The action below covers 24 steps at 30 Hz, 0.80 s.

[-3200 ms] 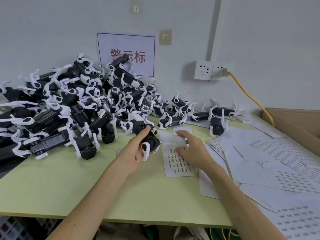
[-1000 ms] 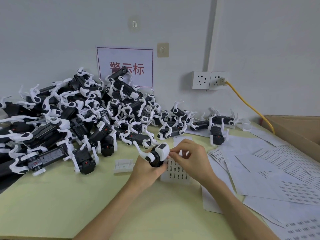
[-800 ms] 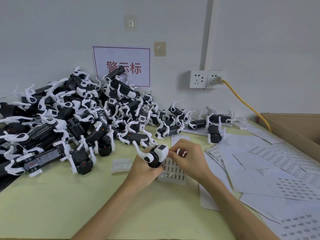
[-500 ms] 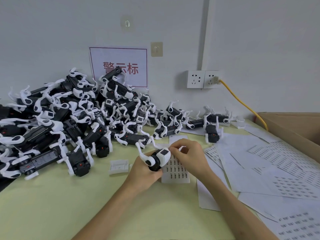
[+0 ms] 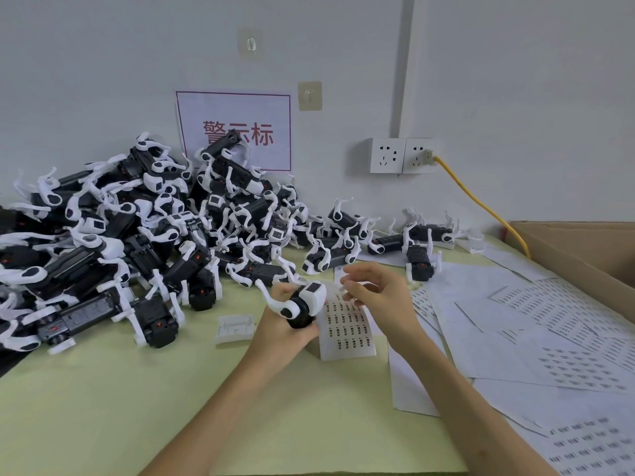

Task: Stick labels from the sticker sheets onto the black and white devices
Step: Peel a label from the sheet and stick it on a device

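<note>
While the left hand (image 5: pixel 278 326) curls round the black barrel of a small black and white plastic device (image 5: pixel 304 302), held just above the pale green table (image 5: pixel 165 389), the right hand (image 5: pixel 381 297) hovers at three o'clock of it. Its fingers are loosely spread and blurred, and I cannot tell whether they pinch a label. The white sticker sheet of small black labels (image 5: pixel 347 333) lies at five o'clock. The device looks light and rigid, its thin white arms probably fragile, so the body is the safest hold.

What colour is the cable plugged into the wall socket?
Yellow. The cable shows best in the head view, the only one.
</note>
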### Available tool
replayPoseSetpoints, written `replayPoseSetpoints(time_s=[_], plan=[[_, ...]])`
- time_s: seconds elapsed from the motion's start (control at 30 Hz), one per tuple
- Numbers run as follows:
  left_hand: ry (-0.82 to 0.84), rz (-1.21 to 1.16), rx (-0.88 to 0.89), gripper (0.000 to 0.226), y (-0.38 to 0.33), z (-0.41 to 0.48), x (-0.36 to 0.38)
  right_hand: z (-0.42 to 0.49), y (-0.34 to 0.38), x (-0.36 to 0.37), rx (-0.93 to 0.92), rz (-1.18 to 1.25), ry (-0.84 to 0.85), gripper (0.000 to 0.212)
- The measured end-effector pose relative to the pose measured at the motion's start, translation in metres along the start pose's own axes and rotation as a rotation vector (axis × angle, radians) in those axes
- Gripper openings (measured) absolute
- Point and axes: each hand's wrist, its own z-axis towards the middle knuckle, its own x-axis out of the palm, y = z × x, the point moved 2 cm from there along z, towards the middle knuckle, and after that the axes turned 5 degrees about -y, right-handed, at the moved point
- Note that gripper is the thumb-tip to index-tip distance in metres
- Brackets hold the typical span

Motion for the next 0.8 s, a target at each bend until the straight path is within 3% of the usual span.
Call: replayPoseSetpoints(time_s=[0.1,0.3,0.57,0.8], plan=[[0.037,-0.149,-0.035,0.028,-0.005,0.000,-0.008,0.000,0.003,0.001,-0.047,-0.054,-0.018,0.004],[0.339,-0.467,-0.141,0.028,-0.014,-0.001,-0.012,-0.008,0.006,0.005,-0.188,-0.167,-0.038,0.020],[0.239,-0.605,-0.187,0.024,-0.011,0.002,-0.015,-0.010,0.004,0.009,-0.259,-0.263,0.004,0.019],[0.106,-0.388,-0.033,0.014,-0.012,-0.001,-0.015,-0.011,0.004,0.010,-0.301,-0.277,-0.005,0.023]])
